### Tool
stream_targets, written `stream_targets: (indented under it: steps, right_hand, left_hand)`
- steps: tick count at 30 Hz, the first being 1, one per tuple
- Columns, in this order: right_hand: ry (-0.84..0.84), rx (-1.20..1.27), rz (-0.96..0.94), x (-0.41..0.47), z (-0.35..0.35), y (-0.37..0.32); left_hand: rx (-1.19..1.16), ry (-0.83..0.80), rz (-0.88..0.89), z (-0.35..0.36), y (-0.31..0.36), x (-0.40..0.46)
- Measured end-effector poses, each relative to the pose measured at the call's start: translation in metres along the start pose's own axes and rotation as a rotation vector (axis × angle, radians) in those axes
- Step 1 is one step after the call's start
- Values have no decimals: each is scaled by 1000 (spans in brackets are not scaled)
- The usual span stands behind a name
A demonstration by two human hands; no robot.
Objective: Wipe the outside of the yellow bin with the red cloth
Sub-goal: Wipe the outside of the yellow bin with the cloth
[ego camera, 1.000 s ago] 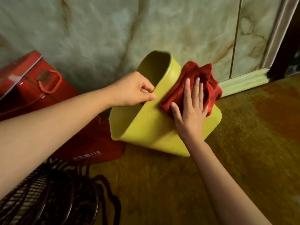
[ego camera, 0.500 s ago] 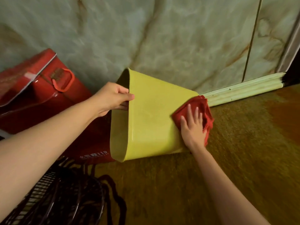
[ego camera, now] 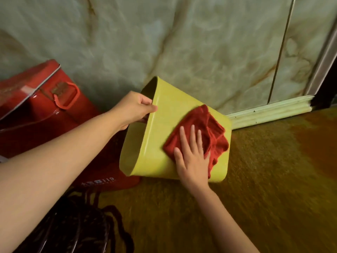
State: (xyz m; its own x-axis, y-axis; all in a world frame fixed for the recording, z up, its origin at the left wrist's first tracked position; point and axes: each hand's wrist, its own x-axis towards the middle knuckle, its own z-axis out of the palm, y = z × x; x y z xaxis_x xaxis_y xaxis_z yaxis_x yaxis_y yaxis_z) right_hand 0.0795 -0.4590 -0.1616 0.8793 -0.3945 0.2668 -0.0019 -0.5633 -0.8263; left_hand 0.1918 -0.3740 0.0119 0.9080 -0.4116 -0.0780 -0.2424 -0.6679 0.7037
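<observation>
Lying tipped on its side on the brownish floor [ego camera: 255,189], the yellow bin [ego camera: 160,128] has its open mouth turned to the left and its closed base to the right, close to the pale skirting [ego camera: 269,111] at the foot of the marbled wall [ego camera: 182,42]. The left hand [ego camera: 134,108] pinches the bin's rim at the upper part of the mouth, thumb on the outside and fingers curled inside. The right hand [ego camera: 193,152] lies flat with its fingers spread, palm down on the red cloth [ego camera: 206,125], pressing it against the bin's upward-facing side; the hand is not closed around anything. The cloth is bunched and folded, covering the right half of that side and reaching toward the base edge. Just left of the bin, touching or nearly touching its mouth, stands a red metal box [ego camera: 45,114] with a hinged lid and an orange-red handle, white print along its lower face. A dark wire grille [ego camera: 73,225] fills the lower left corner of the floor
</observation>
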Motion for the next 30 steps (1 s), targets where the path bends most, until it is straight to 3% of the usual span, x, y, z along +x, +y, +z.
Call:
stream_targets:
  steps: [3, 6, 7, 9, 11, 13, 16, 19, 22, 27, 30]
  right_hand:
    - [30, -86, -139, 0, 3, -11]
    - [88, -56, -83, 13, -10, 7]
    - [92, -39, -57, 17, -15, 14]
    - [82, -18, 9, 22, -19, 25]
    - [77, 8, 62, 24, -20, 31]
    - [78, 39, 74, 24, -23, 33]
    - [61, 155, 126, 25, -35, 33]
    - [39, 321, 197, 23, -53, 32]
    - [64, 442, 155, 13, -66, 22]
    - [206, 407, -1, -10, -67, 5]
    - [252, 298, -70, -18, -60, 8]
  left_hand:
    - [-17, -49, 28, 12, 10, -1]
    - [-167, -306, 30, 8, 9, -18]
    - [3, -394, 30, 2, -1, -27]
    - [651, -469, 44, -8, -31, -56]
    - [948, -445, 239, -10, -62, -84]
    - [835, -306, 357, -8, -72, -96]
    - [671, -240, 471, -2, -56, -93]
    - [585, -191, 519, 17, -22, -88]
    - [507, -112, 537, 41, 13, -74]
    - [504, 7, 505, 76, 69, -45]
    - [335, -91, 459, 85, 81, -31]
